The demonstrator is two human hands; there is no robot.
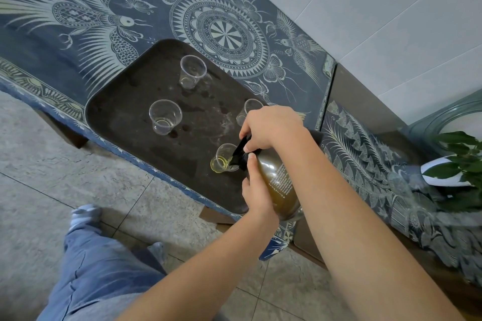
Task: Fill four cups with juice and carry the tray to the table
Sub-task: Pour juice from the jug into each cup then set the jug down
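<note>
A dark tray [125,112] lies on a low table covered by a blue patterned cloth [78,21]. Several clear plastic cups stand on the tray. The far cup [192,71] looks empty. The left cup [164,117] holds a little yellow juice. The right cup [249,109] is half hidden behind my right hand [271,128]. A glass juice jug [277,185] is tilted with its black spout in the near cup [223,159], which holds yellow juice. My right hand grips the jug's top and my left hand [257,190] grips its body.
A potted green plant [459,161] sits on the cloth at the right, beside a round glass dish [430,122]. White wall tiles rise behind the table. Grey floor tiles lie in front, with my jeans-clad legs [99,268] and socked feet at the lower left.
</note>
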